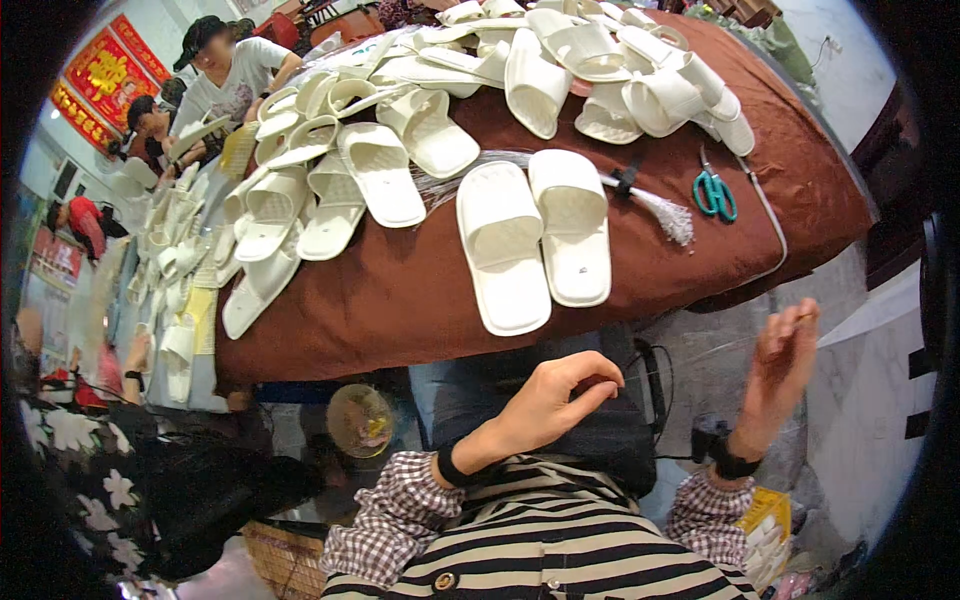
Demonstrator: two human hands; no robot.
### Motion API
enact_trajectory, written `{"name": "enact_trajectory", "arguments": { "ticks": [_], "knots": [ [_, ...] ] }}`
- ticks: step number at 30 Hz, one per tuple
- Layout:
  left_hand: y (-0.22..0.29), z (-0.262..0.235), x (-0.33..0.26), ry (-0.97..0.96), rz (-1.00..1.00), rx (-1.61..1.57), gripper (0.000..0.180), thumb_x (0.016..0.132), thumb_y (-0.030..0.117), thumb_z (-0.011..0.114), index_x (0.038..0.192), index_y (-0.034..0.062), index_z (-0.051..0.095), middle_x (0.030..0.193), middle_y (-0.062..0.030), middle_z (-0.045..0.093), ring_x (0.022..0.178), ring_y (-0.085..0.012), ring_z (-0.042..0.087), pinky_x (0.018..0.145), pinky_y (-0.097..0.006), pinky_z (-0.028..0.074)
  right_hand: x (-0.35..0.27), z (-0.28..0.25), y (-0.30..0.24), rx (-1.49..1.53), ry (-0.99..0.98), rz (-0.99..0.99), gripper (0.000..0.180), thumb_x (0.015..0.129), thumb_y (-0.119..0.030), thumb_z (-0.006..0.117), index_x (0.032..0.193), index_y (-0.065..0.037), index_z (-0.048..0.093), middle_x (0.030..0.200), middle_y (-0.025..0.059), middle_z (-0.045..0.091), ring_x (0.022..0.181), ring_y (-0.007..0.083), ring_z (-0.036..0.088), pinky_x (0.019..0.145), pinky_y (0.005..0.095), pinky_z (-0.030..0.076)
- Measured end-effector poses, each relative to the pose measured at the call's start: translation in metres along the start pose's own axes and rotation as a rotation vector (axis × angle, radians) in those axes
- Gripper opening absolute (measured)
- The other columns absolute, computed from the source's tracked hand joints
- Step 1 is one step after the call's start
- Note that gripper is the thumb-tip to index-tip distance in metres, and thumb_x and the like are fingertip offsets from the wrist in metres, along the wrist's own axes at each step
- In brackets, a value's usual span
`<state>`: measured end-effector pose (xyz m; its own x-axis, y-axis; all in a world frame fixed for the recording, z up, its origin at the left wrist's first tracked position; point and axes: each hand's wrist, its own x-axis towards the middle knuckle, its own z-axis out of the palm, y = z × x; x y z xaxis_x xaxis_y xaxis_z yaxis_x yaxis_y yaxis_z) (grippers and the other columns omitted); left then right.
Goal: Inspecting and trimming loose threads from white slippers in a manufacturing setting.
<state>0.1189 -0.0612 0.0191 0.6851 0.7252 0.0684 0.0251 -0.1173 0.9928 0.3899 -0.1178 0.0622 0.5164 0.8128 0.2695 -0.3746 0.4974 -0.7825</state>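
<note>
- Upper left of the frame: a person in a white shirt (235, 75) sits behind heaps of white slippers (300, 190) along the table's left side
- Centre: a pair of white slippers (535, 240) lies side by side on the brown tablecloth (400, 290), near the table's front edge
- Lower centre: the left hand (555, 395) hovers below that pair, fingers loosely curled, holding nothing
- Upper right: teal scissors (714, 192) lie right of a white tassel (668, 215)
- Right of centre: the right hand (785, 350) is raised, fingertips pinched together; what it pinches cannot be told
</note>
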Motion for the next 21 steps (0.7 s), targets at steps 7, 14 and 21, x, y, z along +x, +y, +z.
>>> {"name": "enact_trajectory", "arguments": {
  "ticks": [7, 14, 21],
  "knots": [
    [-0.014, -0.007, -0.004, 0.055, -0.022, 0.169, 0.012, 0.091, 0.008, 0.064, 0.098, -0.0017, 0.065, 0.090, -0.0108, 0.065, 0.081, -0.0212, 0.064, 0.073, -0.032, 0.051, 0.025, -0.076, 0.010, 0.269, 0.066, -0.089, 0.018, 0.102, -0.008, 0.049, 0.116, 0.003, 0.047, 0.087, 0.0042, 0.044, 0.071, 0.0107, 0.040, 0.062, 0.0229, 0.040],
    [0.002, -0.005, 0.003, 0.014, 0.217, 0.251, 0.015, 0.082, 0.006, 0.073, 0.084, 0.0011, 0.059, 0.086, -0.0116, 0.060, 0.083, -0.0303, 0.060, 0.071, -0.038, 0.049, 0.030, -0.132, 0.012, 0.223, 0.144, 0.010, 0.025, 0.101, -0.001, 0.046, 0.125, 0.007, 0.042, 0.101, 0.0065, 0.043, 0.084, 0.0120, 0.044, 0.075, 0.0258, 0.043],
    [0.031, -0.003, -0.008, 0.277, 0.519, 0.481, 0.019, 0.072, 0.007, 0.077, 0.077, 0.0022, 0.060, 0.082, -0.0089, 0.058, 0.076, -0.0264, 0.060, 0.063, -0.035, 0.050, 0.027, -0.112, 0.065, -0.095, 0.197, 0.098, 0.030, 0.101, -0.006, 0.050, 0.130, -0.001, 0.045, 0.106, 0.0066, 0.052, 0.079, 0.0095, 0.046, 0.073, 0.0224, 0.042]
  ]
}}
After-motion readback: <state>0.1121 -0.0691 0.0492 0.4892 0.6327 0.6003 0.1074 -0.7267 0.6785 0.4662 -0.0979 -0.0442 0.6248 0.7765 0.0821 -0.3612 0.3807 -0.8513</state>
